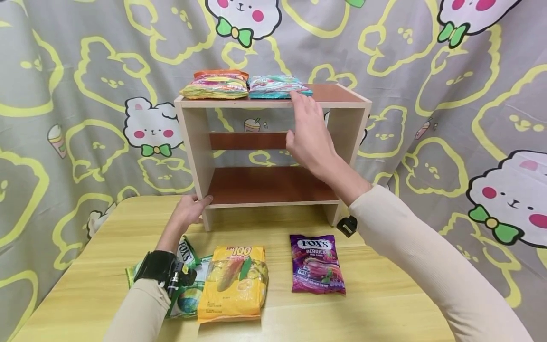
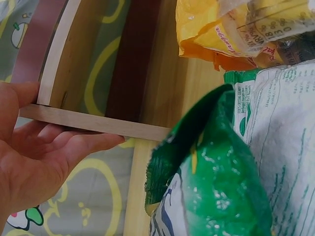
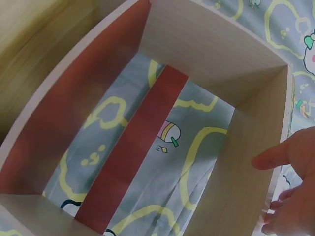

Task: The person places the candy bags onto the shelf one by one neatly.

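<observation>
A small wooden shelf (image 1: 273, 186) stands on the table. My left hand (image 1: 191, 209) holds its left side panel at the lower board; in the left wrist view, the thumb of that hand (image 2: 37, 152) hooks over the edge and the fingers lie along the outer face. On the shelf's top lie an orange-and-yellow candy bag (image 1: 217, 85) and, to its right, a teal candy bag (image 1: 278, 87). My right hand (image 1: 309, 130) reaches up with fingers extended, fingertips at the teal bag's front right corner. In the right wrist view, the right thumb (image 3: 275, 156) points beneath the top board.
On the table, a yellow mango candy bag (image 1: 235, 285) overlaps green candy bags (image 1: 190, 301) beneath my left forearm. A purple Fox's Berries bag (image 1: 317, 264) lies farther right. A patterned curtain (image 1: 427, 118) hangs behind the table (image 1: 376, 304).
</observation>
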The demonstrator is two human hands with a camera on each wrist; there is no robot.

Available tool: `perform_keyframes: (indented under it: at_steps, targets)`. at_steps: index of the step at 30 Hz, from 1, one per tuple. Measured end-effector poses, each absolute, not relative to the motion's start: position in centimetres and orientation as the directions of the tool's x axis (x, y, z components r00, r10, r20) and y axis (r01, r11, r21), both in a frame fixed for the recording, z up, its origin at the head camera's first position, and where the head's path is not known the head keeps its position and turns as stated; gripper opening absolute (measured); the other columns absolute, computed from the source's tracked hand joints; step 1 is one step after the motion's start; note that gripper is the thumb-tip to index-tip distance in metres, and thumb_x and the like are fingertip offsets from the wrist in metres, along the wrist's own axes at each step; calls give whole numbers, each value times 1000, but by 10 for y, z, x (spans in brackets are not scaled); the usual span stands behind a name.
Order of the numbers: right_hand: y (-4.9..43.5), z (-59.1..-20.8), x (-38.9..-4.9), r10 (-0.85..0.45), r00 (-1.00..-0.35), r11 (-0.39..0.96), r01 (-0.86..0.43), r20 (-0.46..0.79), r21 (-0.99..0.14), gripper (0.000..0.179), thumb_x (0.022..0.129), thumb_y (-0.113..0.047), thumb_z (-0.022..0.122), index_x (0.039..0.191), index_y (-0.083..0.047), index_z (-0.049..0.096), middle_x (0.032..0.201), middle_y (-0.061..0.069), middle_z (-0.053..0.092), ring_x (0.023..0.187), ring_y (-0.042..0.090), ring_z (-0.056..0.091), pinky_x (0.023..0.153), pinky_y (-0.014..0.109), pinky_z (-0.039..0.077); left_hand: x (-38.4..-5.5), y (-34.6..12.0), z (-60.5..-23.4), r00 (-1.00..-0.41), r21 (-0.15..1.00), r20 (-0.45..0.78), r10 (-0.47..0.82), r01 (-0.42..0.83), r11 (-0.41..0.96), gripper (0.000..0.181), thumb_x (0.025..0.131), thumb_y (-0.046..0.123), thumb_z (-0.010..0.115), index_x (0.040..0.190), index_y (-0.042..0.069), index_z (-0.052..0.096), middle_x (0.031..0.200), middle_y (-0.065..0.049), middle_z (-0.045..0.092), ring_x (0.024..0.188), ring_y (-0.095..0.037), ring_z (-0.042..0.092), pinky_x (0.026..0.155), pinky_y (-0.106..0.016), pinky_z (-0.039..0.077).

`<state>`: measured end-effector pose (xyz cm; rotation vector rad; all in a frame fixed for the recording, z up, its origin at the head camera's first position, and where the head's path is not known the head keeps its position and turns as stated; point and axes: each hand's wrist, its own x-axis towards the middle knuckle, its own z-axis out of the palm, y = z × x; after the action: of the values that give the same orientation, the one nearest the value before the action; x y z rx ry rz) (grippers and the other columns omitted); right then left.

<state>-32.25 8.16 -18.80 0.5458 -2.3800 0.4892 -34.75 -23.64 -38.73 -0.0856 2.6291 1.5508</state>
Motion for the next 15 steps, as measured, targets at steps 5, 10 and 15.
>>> perform_keyframes:
  at_steps: [5, 10, 15]
  targets:
    - [89, -199, -312, -233, -720, 836, -492, 654, -243, 65, 96, -8, 53, 157, -1, 30, 155, 19, 44, 145, 33, 39, 123, 44, 31, -346, -238, -388, -995, 867, -100, -10, -92, 490, 61, 106, 38, 48, 152, -2, 39, 153, -27, 43, 140, -45, 45, 101, -53, 54]
    - [103, -215, -305, -216, -742, 836, -477, 634, -273, 47, 98, -12, 53, 142, 1, 48, 100, 20, 71, 91, 37, 68, 85, 49, 55, -347, -236, -387, -995, 867, -99, -7, -90, 491, 61, 106, 38, 48, 152, -1, 40, 153, -27, 43, 140, -45, 44, 101, -54, 53]
    - [123, -244, -305, -246, -811, 856, -438, 531, -273, 22, 99, -15, 53, 89, -1, 67, 66, 9, 60, 60, 24, 57, 58, 38, 48, -347, -233, -388, -994, 872, -107, -5, -96, 480, 61, 106, 37, 48, 152, -1, 39, 154, -27, 42, 141, -45, 43, 103, -55, 52]
